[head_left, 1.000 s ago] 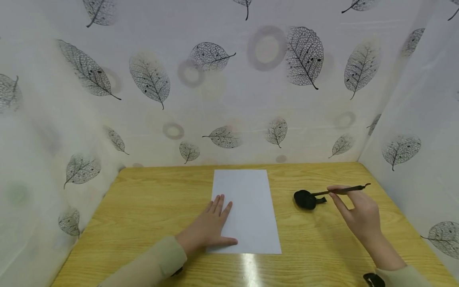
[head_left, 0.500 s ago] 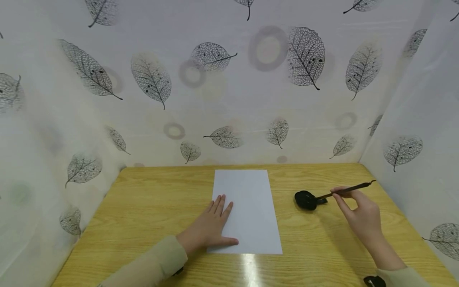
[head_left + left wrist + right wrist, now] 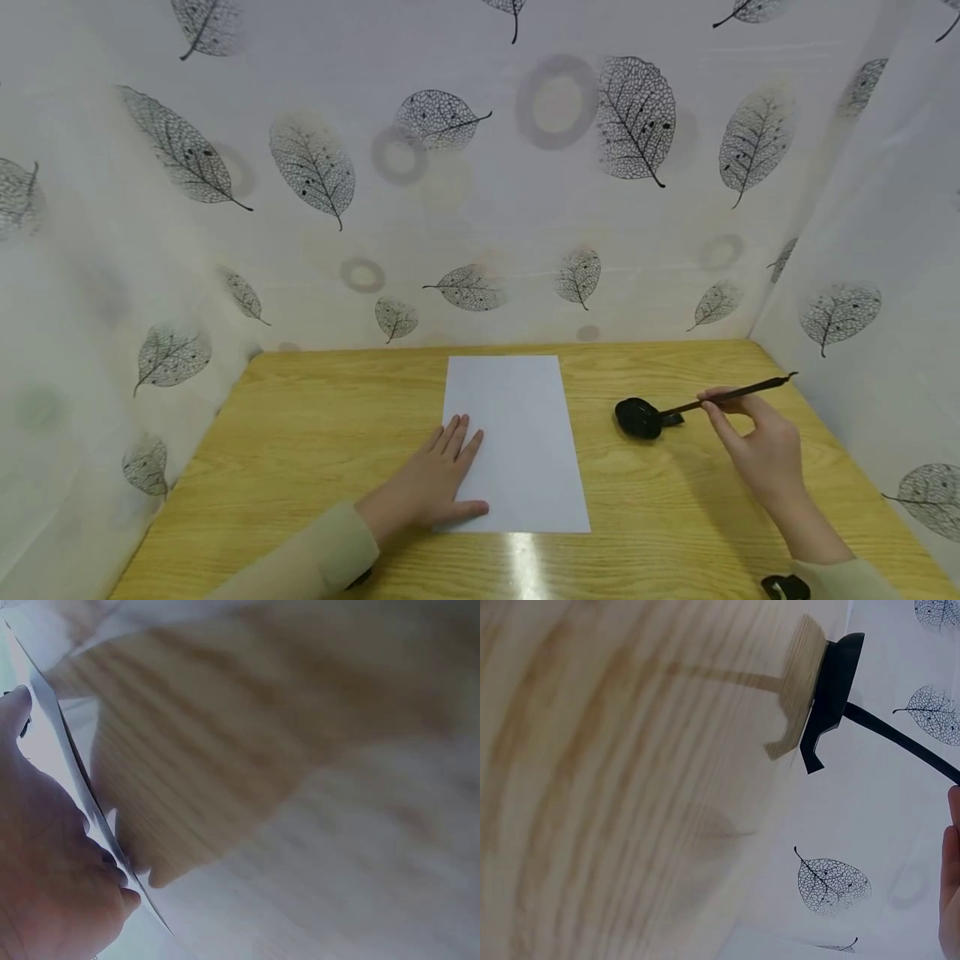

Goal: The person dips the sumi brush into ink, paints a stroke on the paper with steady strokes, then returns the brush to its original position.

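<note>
My left hand [image 3: 427, 483] lies with spread fingers on the left edge of a white sheet of paper [image 3: 525, 442]; the left wrist view shows this hand [image 3: 60, 862] along the sheet's edge. To the right, my right hand [image 3: 765, 454] pinches a slim dark writing brush [image 3: 750, 390] between thumb and fingers. The brush slants down to the left, its lower end inside a small black ink dish [image 3: 637, 418] with a short handle. In the right wrist view the brush [image 3: 904, 739] reaches into the dish [image 3: 838, 679], which hides its tip.
The wooden table [image 3: 322, 417] carries the paper and the dish. A white curtain [image 3: 480, 208] printed with leaves stands behind the table and along both sides. Light reflects off the table in front of the paper.
My right hand has shifted slightly right, and the brush's upper end has risen and moved right, so it stands steeper. My left hand has slid a little left and nearer on the paper.
</note>
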A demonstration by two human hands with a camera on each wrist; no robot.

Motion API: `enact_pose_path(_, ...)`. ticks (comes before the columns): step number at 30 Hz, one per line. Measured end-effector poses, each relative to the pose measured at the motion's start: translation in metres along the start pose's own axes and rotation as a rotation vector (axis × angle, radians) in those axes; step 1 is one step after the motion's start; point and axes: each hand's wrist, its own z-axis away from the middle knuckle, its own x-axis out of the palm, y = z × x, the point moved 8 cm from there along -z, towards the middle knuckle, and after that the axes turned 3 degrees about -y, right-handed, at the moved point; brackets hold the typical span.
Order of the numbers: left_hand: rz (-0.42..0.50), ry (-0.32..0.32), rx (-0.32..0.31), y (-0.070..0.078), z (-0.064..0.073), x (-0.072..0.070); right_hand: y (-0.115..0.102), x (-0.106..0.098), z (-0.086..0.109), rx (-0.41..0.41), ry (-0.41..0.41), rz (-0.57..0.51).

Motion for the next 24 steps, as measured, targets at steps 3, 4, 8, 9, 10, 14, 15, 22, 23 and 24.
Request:
enact_pose_path(3,-0.004,0.011,0.016,-0.001,0.006,0.001,0.001,-0.001,-0.002,0.012,0.002,-0.018)
enact_pose_path(4,-0.004,0.016,0.020,-0.001,0.008,0.001,0.001,-0.002,-0.002,0.014,0.002,-0.022)
enact_pose_path(8,-0.007,0.025,0.029,-0.003,0.014,0.002,0.002,-0.003,-0.004,0.014,0.007,-0.032)
enact_pose_path(9,-0.007,0.027,0.031,-0.003,0.014,0.003,0.003,-0.003,-0.004,0.014,0.009,-0.035)
enact_pose_path(10,-0.004,0.027,0.032,-0.003,0.015,0.003,0.003,-0.004,-0.004,0.014,0.012,-0.037)
enact_pose_path(14,-0.006,0.021,0.031,-0.003,0.016,0.004,0.005,-0.007,-0.006,0.018,0.029,-0.054)
enact_pose_path(15,-0.006,0.019,0.030,-0.003,0.016,0.004,0.005,-0.008,-0.007,0.020,0.035,-0.063)
enact_pose_path(22,-0.012,0.019,0.029,-0.002,0.016,0.002,0.003,-0.015,-0.015,0.034,0.072,-0.107)
enact_pose_path(23,-0.016,0.022,0.029,-0.002,0.015,0.002,0.003,-0.015,-0.015,0.040,0.073,-0.111)
enact_pose_path(24,-0.019,0.022,0.028,-0.002,0.015,0.002,0.003,-0.015,-0.016,0.052,0.070,-0.110)
